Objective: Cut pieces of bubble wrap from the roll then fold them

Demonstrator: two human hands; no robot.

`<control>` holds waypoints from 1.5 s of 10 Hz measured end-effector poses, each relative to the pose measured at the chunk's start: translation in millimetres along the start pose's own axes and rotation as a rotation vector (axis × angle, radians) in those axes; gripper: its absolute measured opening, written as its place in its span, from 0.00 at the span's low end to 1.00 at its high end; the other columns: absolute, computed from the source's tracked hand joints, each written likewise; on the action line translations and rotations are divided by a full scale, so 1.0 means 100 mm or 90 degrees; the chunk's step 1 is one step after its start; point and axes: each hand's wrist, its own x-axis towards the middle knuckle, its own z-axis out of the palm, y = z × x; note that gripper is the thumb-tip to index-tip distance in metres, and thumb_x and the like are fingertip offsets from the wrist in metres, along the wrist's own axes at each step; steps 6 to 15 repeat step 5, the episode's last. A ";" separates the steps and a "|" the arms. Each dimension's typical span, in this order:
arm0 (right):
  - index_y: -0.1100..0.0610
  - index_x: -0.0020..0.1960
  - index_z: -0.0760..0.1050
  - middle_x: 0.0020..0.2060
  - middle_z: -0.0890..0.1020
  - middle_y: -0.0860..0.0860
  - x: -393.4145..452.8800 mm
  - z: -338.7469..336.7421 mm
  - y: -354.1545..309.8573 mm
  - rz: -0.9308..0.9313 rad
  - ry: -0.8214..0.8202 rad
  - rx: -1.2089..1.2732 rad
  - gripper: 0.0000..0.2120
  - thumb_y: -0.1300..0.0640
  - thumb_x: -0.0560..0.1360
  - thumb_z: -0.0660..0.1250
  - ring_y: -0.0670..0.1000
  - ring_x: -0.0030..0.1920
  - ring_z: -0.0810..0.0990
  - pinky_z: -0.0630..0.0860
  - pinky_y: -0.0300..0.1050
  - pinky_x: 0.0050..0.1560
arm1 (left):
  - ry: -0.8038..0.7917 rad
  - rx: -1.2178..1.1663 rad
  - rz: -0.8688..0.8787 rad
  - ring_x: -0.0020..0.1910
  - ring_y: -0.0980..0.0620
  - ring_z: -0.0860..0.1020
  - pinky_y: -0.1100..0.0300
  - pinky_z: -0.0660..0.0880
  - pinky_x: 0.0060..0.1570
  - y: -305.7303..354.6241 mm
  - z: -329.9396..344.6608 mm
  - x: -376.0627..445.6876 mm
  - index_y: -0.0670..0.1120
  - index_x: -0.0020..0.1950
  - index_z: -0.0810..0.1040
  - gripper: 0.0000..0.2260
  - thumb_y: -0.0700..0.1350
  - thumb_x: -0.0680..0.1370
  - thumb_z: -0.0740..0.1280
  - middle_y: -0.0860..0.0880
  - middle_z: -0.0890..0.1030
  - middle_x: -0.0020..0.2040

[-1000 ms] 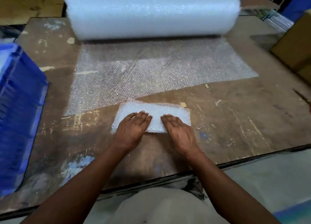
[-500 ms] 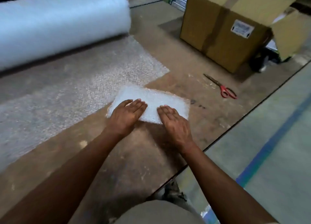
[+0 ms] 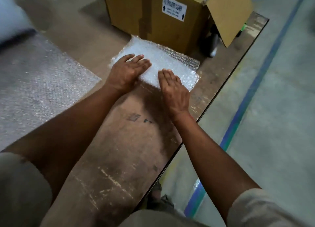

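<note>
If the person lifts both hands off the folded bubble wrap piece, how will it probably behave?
The folded bubble wrap piece looks puffy and thick under the flat left hand and right hand, so it may spring partly open. It is probably very light and would slide easily on the worn table. Picked up by one corner, it would likely flop.
</note>
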 end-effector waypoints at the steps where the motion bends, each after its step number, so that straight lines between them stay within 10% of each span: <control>1: 0.65 0.70 0.79 0.67 0.82 0.63 0.09 0.13 0.09 0.070 -0.030 -0.002 0.25 0.64 0.78 0.54 0.62 0.67 0.82 0.80 0.54 0.64 | -0.075 0.000 -0.034 0.76 0.38 0.75 0.41 0.69 0.73 -0.03 0.15 0.31 0.42 0.77 0.76 0.30 0.43 0.73 0.61 0.41 0.79 0.74; 3: 0.61 0.83 0.60 0.82 0.64 0.59 0.02 0.21 0.11 0.149 -0.251 0.104 0.35 0.49 0.79 0.63 0.59 0.83 0.60 0.58 0.53 0.81 | -0.319 -0.042 -0.119 0.86 0.46 0.55 0.50 0.54 0.83 0.02 0.38 0.44 0.46 0.88 0.54 0.47 0.41 0.71 0.72 0.45 0.59 0.87; 5: 0.62 0.86 0.47 0.86 0.51 0.59 0.02 0.28 0.12 0.121 -0.270 0.106 0.51 0.25 0.79 0.47 0.57 0.86 0.46 0.44 0.56 0.85 | -0.370 0.014 -0.119 0.87 0.46 0.38 0.49 0.40 0.85 0.05 0.41 0.29 0.44 0.87 0.36 0.51 0.56 0.75 0.66 0.44 0.39 0.88; 15: 0.62 0.86 0.47 0.86 0.51 0.59 0.02 0.28 0.12 0.121 -0.270 0.106 0.51 0.25 0.79 0.47 0.57 0.86 0.46 0.44 0.56 0.85 | -0.370 0.014 -0.119 0.87 0.46 0.38 0.49 0.40 0.85 0.05 0.41 0.29 0.44 0.87 0.36 0.51 0.56 0.75 0.66 0.44 0.39 0.88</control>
